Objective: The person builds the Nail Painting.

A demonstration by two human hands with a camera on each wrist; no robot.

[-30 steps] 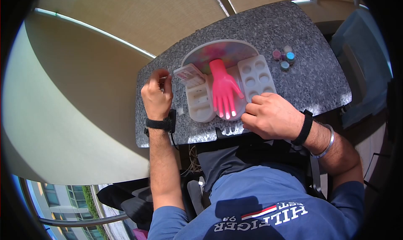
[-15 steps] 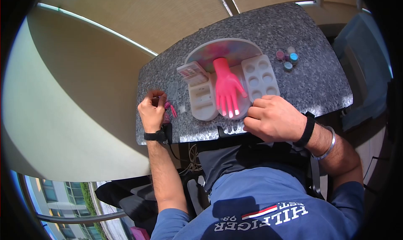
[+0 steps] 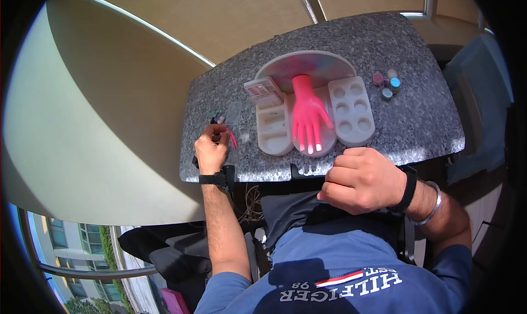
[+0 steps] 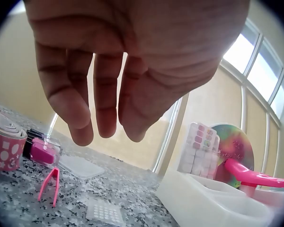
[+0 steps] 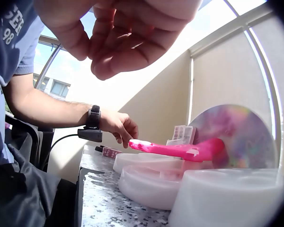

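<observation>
My left hand is over the left part of the table, fingers hanging loosely with nothing visible between them. Pink tweezers lie below it on the table, beside a pink patterned roll and a small pink bottle. My right hand hovers in front of the table edge; its fingers are curled and the thumb meets the index finger, and no object shows there. Between the hands, a pink model hand lies palm-side hidden on a white nail-kit stand, some of its fingertips white.
A lidded palette stands upright at the stand's left. Round wells fill its right section. Several small glitter jars sit farther right on the speckled table. A dotted sheet and a clear plastic piece lie near the tweezers.
My left hand has gone from beside the upright palette down toward the near left, uncovering the tweezers and small bottles. My right hand has drawn back from the model hand toward the body.
</observation>
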